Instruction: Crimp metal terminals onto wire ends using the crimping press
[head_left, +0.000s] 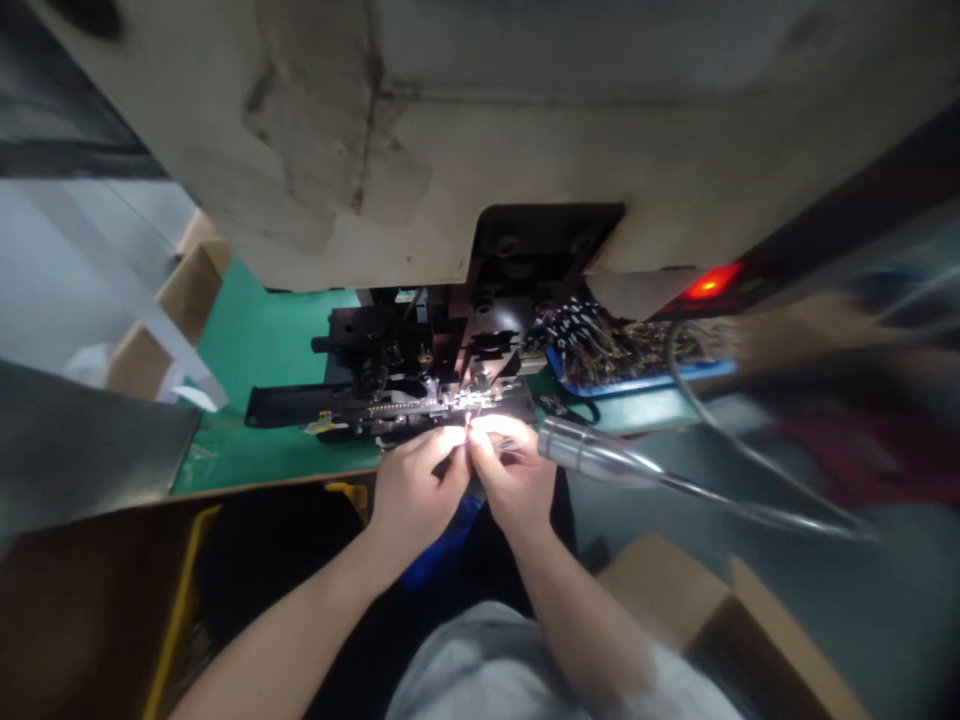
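Observation:
My left hand [424, 480] and my right hand [514, 470] meet fingertip to fingertip at the front of a dark press-like machine [375, 350]. Both are closed in a pinch on a thin wire [469, 424], whose end points at the brightly lit metal tooling [472, 398]. Most of the wire is hidden by my fingers, and glare blurs its tip. More thin strands show faintly by my right fingers. Left of the tooling runs a toothed metal strip [401, 408] along the machine.
A metal lamp [592, 452] on a bendable neck reaches in close to my right hand. Behind it, a blue tray [645, 380] holds many wires, with black-handled scissors or pliers [574, 408] nearby. The machine's large housing [420, 150] hangs overhead. An open cardboard box [675, 590] stands lower right.

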